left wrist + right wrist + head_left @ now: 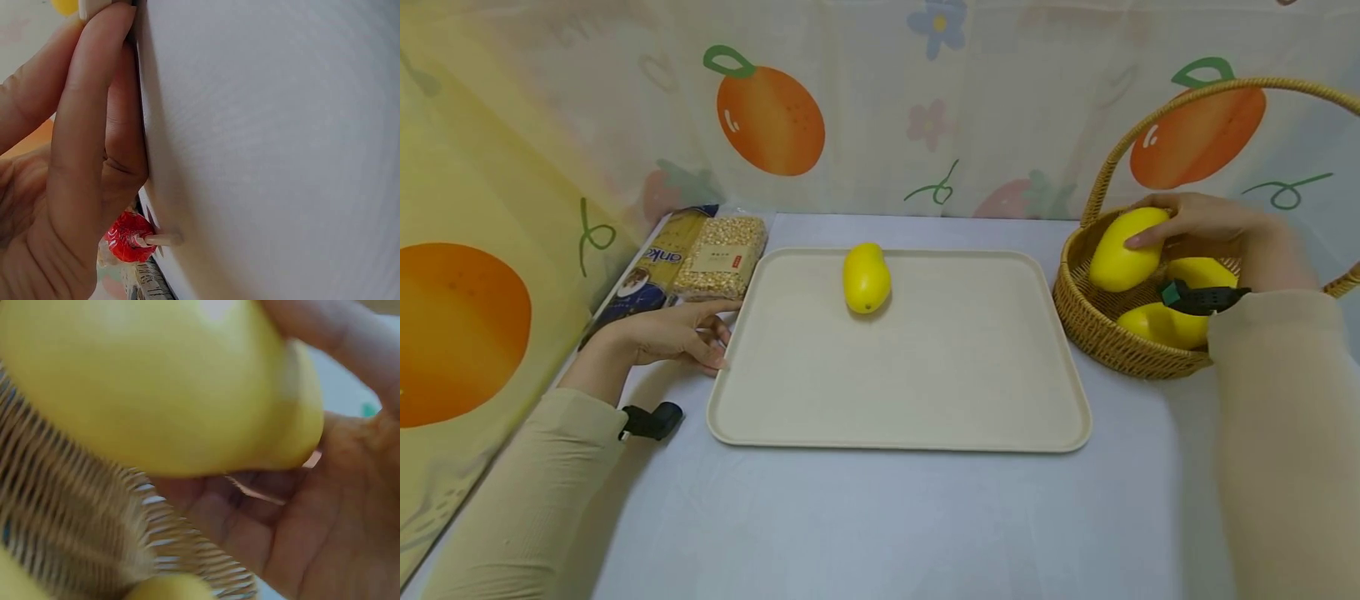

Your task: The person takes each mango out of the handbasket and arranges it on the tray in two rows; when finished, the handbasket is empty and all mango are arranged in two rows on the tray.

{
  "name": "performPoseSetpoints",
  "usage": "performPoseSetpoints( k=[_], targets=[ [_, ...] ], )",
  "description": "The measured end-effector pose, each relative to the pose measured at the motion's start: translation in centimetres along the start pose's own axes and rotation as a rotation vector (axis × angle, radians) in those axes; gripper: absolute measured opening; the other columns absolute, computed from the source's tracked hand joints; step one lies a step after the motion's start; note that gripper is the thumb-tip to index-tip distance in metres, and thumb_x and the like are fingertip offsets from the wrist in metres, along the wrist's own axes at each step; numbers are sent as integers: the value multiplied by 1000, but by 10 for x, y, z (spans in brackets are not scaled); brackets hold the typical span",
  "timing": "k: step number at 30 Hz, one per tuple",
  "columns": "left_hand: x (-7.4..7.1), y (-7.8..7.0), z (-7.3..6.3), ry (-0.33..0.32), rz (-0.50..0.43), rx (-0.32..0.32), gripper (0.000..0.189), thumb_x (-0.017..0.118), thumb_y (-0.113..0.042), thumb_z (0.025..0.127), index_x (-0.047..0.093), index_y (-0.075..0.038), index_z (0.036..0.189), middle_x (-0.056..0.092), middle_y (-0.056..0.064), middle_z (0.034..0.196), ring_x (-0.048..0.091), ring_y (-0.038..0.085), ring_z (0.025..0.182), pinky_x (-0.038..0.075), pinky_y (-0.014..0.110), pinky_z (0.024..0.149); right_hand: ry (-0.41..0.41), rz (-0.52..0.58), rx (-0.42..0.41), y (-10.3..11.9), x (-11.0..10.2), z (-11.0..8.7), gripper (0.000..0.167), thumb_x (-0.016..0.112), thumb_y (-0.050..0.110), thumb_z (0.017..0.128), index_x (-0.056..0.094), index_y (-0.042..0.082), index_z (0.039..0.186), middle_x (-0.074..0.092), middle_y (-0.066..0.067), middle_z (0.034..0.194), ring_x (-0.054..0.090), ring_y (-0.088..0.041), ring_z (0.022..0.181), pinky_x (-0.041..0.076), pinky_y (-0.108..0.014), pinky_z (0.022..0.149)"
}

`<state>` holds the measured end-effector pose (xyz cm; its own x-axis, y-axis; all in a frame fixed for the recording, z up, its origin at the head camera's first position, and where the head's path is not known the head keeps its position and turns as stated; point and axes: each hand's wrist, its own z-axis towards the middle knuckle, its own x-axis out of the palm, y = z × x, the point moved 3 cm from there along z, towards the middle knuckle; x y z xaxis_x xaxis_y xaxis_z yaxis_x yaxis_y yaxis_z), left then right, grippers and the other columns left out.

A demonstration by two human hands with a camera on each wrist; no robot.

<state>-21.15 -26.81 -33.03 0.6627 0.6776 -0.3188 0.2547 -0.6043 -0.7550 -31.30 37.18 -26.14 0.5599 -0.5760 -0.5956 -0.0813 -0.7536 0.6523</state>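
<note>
My right hand (1206, 221) grips a yellow mango (1123, 250) at the left side of the wicker basket (1120, 354). In the right wrist view the mango (156, 387) fills the top, with fingers curled beneath it and the basket's woven wall below. More yellow mangoes (1157, 325) lie inside the basket, partly covered by my wrist and its strapped camera. My left hand (673, 333) pinches the left edge of the beige tray (910, 375) between thumb and fingers. Near the tray's back rim lies a single mango (867, 279).
Behind my left hand lie a clear bag of yellow kernels (722, 254) and a blue and gold packet (658, 262). A red-wrapped lollipop (130, 237) shows in the left wrist view. A fruit-print curtain (880, 125) hangs behind the table; the basket's tall handle (1150, 117) arches at right.
</note>
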Motion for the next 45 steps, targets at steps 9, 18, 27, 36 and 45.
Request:
performPoseSetpoints(
  k=[9, 18, 27, 36, 45],
  targets=[
    [-1, 1, 0, -15, -6, -3, 106, 73, 2, 82, 3, -13, 161, 45, 9, 110, 54, 11, 87, 60, 28, 81, -26, 25, -164, 43, -6, -22, 56, 53, 15, 101, 23, 14, 148, 57, 3, 119, 65, -14, 99, 58, -23, 87],
    [0, 0, -1, -11, -11, -3, 106, 73, 1, 83, 2, -13, 161, 44, 9, 110, 54, 10, 86, 61, 28, 81, -100, -185, -236, 81, 14, -29, 59, 62, 24, 97, 35, 35, 148, 58, -1, 119, 59, -15, 101, 49, -17, 84],
    [-1, 1, -1, -14, 2, -9, 105, 72, 1, 84, 3, -15, 161, 44, 9, 110, 54, 10, 85, 60, 27, 80, -144, -36, -285, 105, 32, -21, 58, 65, 21, 95, 35, 32, 144, 55, -6, 121, 65, -19, 96, 57, -22, 82],
    [1, 1, -1, -9, 0, -8, 104, 71, 1, 85, 2, -15, 161, 44, 9, 110, 54, 10, 86, 60, 27, 81, -140, 150, -363, 120, 49, -8, 55, 63, 13, 95, 34, 27, 140, 53, -7, 120, 65, -18, 94, 59, -25, 80],
    [0, 0, -1, -18, 0, -7, 105, 71, 1, 84, 2, -15, 161, 43, 9, 110, 54, 9, 86, 60, 27, 81, -166, 109, -365, 137, 67, 1, 55, 69, 21, 92, 37, 27, 137, 55, -7, 121, 63, -20, 100, 55, -22, 87]
  ],
)
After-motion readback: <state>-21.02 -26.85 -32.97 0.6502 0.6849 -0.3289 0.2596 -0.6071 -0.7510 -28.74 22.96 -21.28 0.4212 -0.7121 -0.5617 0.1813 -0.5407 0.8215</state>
